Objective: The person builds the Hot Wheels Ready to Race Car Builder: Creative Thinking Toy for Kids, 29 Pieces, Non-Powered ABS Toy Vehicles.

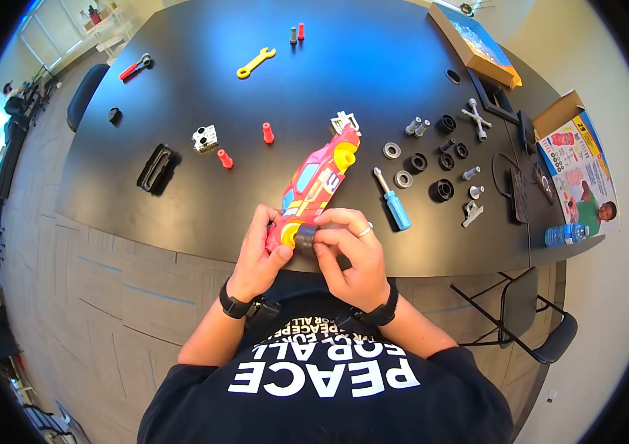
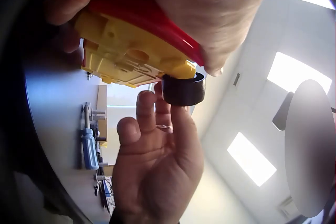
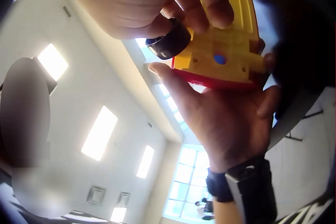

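A red and yellow toy car [image 1: 313, 181] is held over the near table edge, its nose tilted away. The left hand [image 1: 257, 251] grips its near end, thumb beside the yellow wheel hub [image 1: 289, 235]. Between the fingers and thumb of the right hand [image 1: 355, 259] is a black wheel [image 1: 305, 240], against that hub. The left wrist view shows the car's yellow underside [image 2: 131, 50] and the black wheel [image 2: 183, 90] at its side. In the right wrist view the wheel [image 3: 169, 40] touches the right hand's fingers.
A blue screwdriver [image 1: 396, 209], grey rings [image 1: 403, 179] and several black wheels lie right of the car. To the left are red pegs [image 1: 268, 133], a white engine piece [image 1: 204, 138] and a black part [image 1: 155, 169]. A yellow wrench [image 1: 256, 64] lies farther back; a water bottle [image 1: 564, 235] is far right.
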`<state>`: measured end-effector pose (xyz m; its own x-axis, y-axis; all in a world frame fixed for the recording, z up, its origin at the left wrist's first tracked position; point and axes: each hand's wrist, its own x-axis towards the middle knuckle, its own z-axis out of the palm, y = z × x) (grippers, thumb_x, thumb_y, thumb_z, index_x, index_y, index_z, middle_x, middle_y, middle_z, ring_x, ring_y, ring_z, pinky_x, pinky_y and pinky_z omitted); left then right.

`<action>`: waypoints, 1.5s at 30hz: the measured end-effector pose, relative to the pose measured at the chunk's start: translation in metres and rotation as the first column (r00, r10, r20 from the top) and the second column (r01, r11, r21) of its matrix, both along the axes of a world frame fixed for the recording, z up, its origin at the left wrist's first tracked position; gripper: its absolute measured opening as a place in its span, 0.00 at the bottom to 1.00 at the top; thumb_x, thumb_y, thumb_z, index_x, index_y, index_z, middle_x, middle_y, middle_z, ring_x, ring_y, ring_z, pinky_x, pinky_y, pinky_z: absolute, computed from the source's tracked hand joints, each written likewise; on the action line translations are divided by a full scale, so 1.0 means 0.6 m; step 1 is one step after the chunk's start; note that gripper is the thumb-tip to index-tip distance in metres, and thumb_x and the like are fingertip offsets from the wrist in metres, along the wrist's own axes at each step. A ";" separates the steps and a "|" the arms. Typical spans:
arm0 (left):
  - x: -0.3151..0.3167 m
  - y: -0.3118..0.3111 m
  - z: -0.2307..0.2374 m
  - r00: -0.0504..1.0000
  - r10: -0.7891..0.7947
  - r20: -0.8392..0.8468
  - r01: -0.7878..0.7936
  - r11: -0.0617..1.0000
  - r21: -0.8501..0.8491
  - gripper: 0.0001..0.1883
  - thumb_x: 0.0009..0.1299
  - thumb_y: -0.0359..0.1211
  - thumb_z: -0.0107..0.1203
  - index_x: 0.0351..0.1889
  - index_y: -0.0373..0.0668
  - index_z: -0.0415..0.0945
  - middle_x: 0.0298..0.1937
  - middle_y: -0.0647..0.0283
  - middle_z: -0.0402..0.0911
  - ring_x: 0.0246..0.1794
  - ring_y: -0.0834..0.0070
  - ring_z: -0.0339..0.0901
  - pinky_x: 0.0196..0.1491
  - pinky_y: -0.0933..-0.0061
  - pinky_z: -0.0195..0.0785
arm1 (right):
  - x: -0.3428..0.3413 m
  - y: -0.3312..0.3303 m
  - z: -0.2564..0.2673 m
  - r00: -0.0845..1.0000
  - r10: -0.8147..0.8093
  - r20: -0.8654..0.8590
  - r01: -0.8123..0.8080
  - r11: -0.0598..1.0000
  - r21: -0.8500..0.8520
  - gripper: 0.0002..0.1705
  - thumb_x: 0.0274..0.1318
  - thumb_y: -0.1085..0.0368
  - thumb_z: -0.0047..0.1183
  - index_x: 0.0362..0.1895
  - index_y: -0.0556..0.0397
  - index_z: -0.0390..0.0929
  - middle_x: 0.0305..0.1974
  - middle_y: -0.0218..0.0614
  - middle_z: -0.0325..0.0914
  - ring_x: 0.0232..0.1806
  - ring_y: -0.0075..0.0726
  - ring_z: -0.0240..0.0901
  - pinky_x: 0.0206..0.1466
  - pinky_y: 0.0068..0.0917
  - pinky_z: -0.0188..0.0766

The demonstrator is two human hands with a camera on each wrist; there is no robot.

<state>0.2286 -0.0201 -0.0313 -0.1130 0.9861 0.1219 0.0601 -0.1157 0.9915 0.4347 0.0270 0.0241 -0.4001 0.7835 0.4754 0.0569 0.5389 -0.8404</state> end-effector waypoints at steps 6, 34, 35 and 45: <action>0.002 0.010 -0.028 0.997 0.045 -0.068 -0.033 0.986 0.163 0.52 0.51 0.75 0.78 0.46 0.41 0.65 0.45 0.62 0.72 0.44 0.73 0.69 0.50 0.68 0.70 | -0.003 0.000 0.036 0.992 -0.017 0.125 -0.001 0.990 0.144 0.10 0.61 0.77 0.68 0.46 0.59 0.84 0.52 0.43 0.83 0.46 0.48 0.85 0.48 0.38 0.83; -0.008 0.011 -0.023 0.991 0.093 -0.101 -0.081 0.990 0.119 0.44 0.40 0.47 0.94 0.34 0.44 0.63 0.47 0.58 0.78 0.48 0.68 0.74 0.55 0.65 0.70 | 0.187 0.244 -0.034 0.695 -0.299 0.654 0.151 0.950 0.275 0.19 0.56 0.76 0.69 0.53 0.56 0.90 0.48 0.44 0.89 0.48 0.53 0.86 0.53 0.42 0.82; -0.008 0.011 -0.024 0.991 0.093 -0.096 -0.081 0.988 0.130 0.43 0.41 0.46 0.94 0.35 0.44 0.64 0.47 0.58 0.78 0.48 0.68 0.74 0.55 0.65 0.70 | 0.189 0.246 -0.041 0.714 -0.343 0.610 0.188 0.934 0.305 0.18 0.59 0.77 0.66 0.55 0.59 0.88 0.47 0.47 0.89 0.45 0.52 0.88 0.50 0.39 0.82; -0.002 0.013 -0.013 0.979 0.083 -0.187 -0.046 0.980 0.192 0.41 0.43 0.45 0.93 0.33 0.44 0.64 0.44 0.61 0.77 0.45 0.69 0.74 0.51 0.66 0.69 | 0.079 0.074 0.085 0.969 0.121 -0.218 -0.206 0.880 -0.428 0.12 0.70 0.80 0.63 0.55 0.62 0.86 0.50 0.38 0.88 0.48 0.24 0.87 0.44 0.25 0.87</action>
